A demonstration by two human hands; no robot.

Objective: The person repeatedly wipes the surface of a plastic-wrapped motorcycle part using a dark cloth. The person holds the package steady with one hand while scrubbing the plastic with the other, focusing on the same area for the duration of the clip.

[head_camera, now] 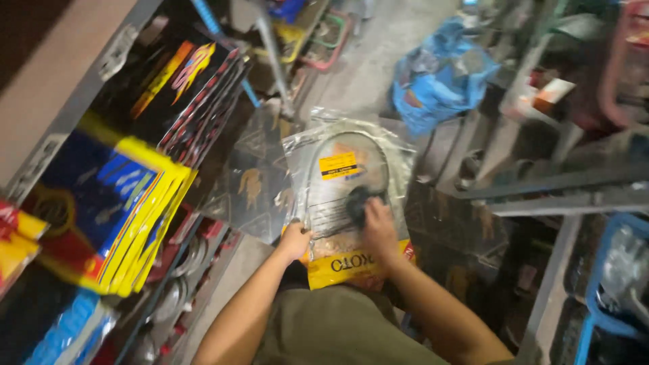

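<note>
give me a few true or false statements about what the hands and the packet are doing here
1. Both hands are on a clear plastic packet. True: the left hand grips its lower left edge and the right hand lies on its front.
2. The packet holds a coiled cable. True.
3. The packet has a green bottom strip. False: the strip is yellow.
4. A blue plastic bag lies on the floor beyond the packet. True.
5. The right hand is holding the blue bag. False: it rests on the packet, well apart from the bag.
6. The shelf on the left holds only glass jars. False: it holds flat packets in yellow, blue and black.
</note>
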